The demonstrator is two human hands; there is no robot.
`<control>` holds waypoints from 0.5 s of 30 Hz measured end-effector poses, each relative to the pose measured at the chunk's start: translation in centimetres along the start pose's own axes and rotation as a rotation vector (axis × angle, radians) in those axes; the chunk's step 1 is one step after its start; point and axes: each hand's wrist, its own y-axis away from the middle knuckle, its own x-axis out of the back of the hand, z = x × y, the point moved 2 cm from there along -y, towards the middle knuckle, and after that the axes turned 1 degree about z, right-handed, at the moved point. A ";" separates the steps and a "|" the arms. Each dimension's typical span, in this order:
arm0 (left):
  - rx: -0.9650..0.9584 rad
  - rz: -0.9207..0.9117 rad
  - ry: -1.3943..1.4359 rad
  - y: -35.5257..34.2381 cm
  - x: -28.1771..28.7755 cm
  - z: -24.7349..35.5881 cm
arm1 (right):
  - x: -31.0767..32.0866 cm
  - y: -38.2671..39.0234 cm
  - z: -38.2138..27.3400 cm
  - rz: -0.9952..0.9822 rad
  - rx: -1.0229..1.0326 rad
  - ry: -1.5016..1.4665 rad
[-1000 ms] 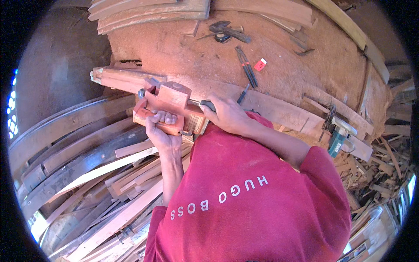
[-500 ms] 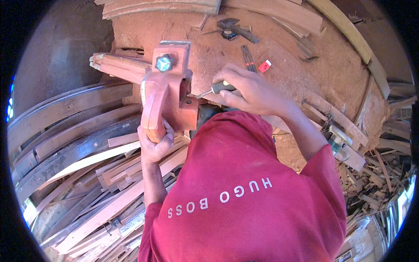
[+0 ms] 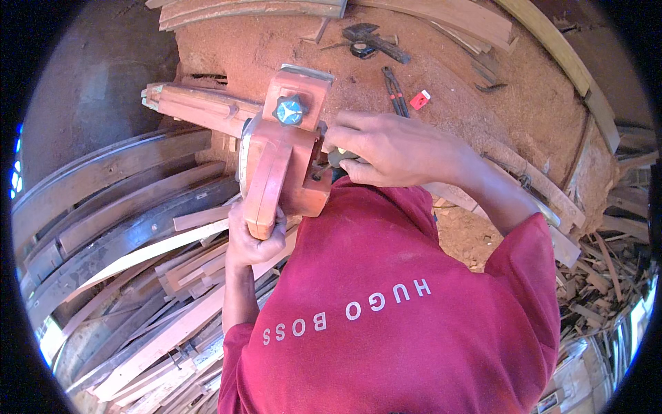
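My left hand [image 3: 254,238] is closed around the lower end of the handle of a power tool [image 3: 283,162] coated in orange dust. The tool has a black star knob [image 3: 289,110] on top and is held upright against my red shirt [image 3: 400,310]. My right hand [image 3: 396,148] is at the tool's right side, its fingers pinched on a small dark-handled tool [image 3: 338,157] whose tip is hidden behind the machine. A reddish wooden beam [image 3: 200,107] lies behind the power tool, jutting left off the bench.
A sawdust-covered workbench [image 3: 496,117] carries a hammer-like tool [image 3: 376,38], pliers [image 3: 394,86] and a small red object [image 3: 419,100]. Long curved wooden slats [image 3: 117,228] are stacked at the left. Scrap wood [image 3: 607,276] lies at the right, and boards [image 3: 255,8] at the back.
The power tool has come up from the beam, turned upright and moved closer to me. My left hand shifted to the handle's lower end; my right hand stays at its side.
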 end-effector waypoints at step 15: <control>-0.093 -0.083 -0.017 -0.5 -1.2 1.6 | -0.4 0.2 1.0 -0.112 0.076 -0.077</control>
